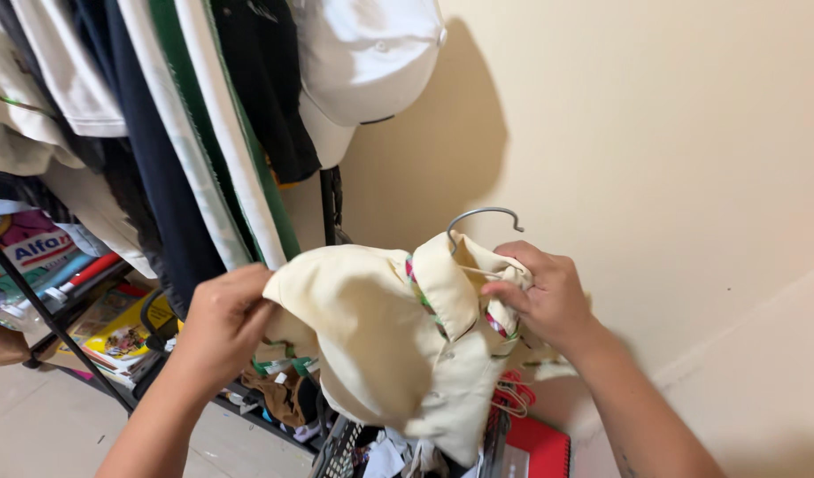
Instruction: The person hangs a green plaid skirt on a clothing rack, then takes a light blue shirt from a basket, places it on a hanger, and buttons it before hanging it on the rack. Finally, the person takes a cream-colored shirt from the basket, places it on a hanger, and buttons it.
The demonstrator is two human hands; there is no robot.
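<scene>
From my remote seat: my left hand (pixel 223 320) pinches one shoulder of a single cream shirt (pixel 385 341), held mid-air before the clothes rack (pixel 57 332); my right hand (pixel 548 296) grips its collar, where one wire hanger (pixel 483 213) protrudes. One white cap (pixel 362 66) hangs above.

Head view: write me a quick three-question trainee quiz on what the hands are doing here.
1. True or false: the cream shirt sits on a wire hanger.
2. Which hand grips the collar by the hanger hook: A) left hand B) right hand?
3. What hangs at the rack's top, beside the wall?

Key: 1 true; 2 B; 3 a white cap.
</scene>
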